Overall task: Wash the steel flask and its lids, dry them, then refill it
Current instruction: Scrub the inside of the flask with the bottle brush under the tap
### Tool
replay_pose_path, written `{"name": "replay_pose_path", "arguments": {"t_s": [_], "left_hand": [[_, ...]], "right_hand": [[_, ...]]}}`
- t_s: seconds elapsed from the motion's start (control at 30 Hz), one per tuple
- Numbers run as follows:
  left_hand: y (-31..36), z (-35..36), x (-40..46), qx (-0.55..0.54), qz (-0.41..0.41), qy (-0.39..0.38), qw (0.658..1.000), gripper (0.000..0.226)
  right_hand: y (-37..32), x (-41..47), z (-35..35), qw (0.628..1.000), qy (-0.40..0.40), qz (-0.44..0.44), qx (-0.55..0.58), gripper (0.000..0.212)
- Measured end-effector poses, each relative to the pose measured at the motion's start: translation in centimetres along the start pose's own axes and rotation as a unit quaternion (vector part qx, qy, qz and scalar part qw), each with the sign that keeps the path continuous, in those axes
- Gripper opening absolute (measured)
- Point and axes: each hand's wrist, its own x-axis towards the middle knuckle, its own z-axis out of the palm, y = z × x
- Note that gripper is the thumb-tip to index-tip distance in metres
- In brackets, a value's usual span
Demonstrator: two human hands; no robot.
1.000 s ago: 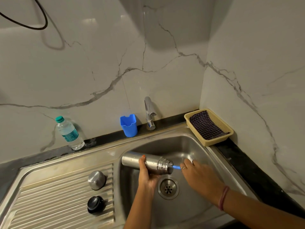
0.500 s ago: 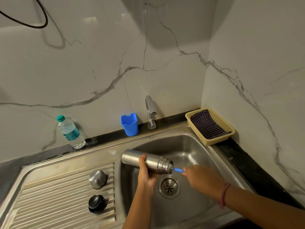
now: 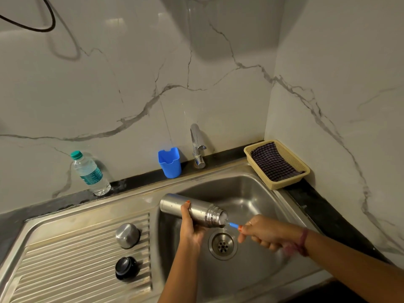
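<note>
flask (image 3: 196, 209): steel, open, sideways over my sink basin | steel lid (image 3: 127, 235) + black lid (image 3: 126, 268): on drainboard, apart

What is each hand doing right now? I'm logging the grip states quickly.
Left hand: fingers wrapped around the cylindrical steel flask, held sideways over the sink.
Right hand: fingers gripping the thin blue brush handle at the flask's mouth.

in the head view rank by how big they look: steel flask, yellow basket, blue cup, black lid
1. yellow basket
2. steel flask, held nearer the camera, so its rank against the basket is unsure
3. blue cup
4. black lid, close to the cup
</note>
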Motion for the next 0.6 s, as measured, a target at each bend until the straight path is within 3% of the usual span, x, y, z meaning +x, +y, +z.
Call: {"name": "replay_pose_path", "arguments": {"t_s": [0.07,0.13,0.2,0.27,0.33,0.43,0.5,0.53,0.6], "left_hand": [[0.3,0.1,0.2,-0.011,0.006,0.005,1.000,0.056],[0.6,0.1,0.3,-0.025,0.005,0.008,1.000,0.055],[0.6,0.1,0.4,-0.026,-0.001,0.003,1.000,0.052],[0.1,0.2,0.2,-0.018,-0.007,0.005,1.000,0.049],[-0.4,0.3,0.0,-0.009,-0.013,0.008,1.000,0.050],[-0.8,0.4,-0.3,-0.009,-0.018,0.006,1.000,0.050],[-0.6,0.3,-0.4,-0.013,-0.023,0.001,1.000,0.049],[-0.5,0.2,-0.4,-0.009,-0.024,-0.002,1.000,0.048],[0.0,0.0,-0.1,0.001,-0.013,-0.001,1.000,0.050]], "right_hand": [[0.6,-0.5,-0.4,0.963,0.110,-0.076,-0.234,0.032],[1.1,-1.0,-0.3,0.873,0.204,-0.137,-0.420,0.035],[1.3,-1.3,0.0,0.799,0.270,-0.190,-0.502,0.031],[1.5,-0.9,0.4,0.768,0.284,-0.190,-0.542,0.023],[1.3,0.1,1.0,0.798,0.280,-0.187,-0.501,0.028],[0.2,1.4,1.2,0.913,0.183,-0.132,-0.340,0.030],[-0.5,1.8,0.5,0.983,0.074,-0.057,-0.158,0.027],[-0.7,1.4,0.1,0.998,0.015,-0.010,-0.054,0.028],[-0.8,0.4,-0.9,0.994,-0.061,0.052,0.070,0.030]]}}
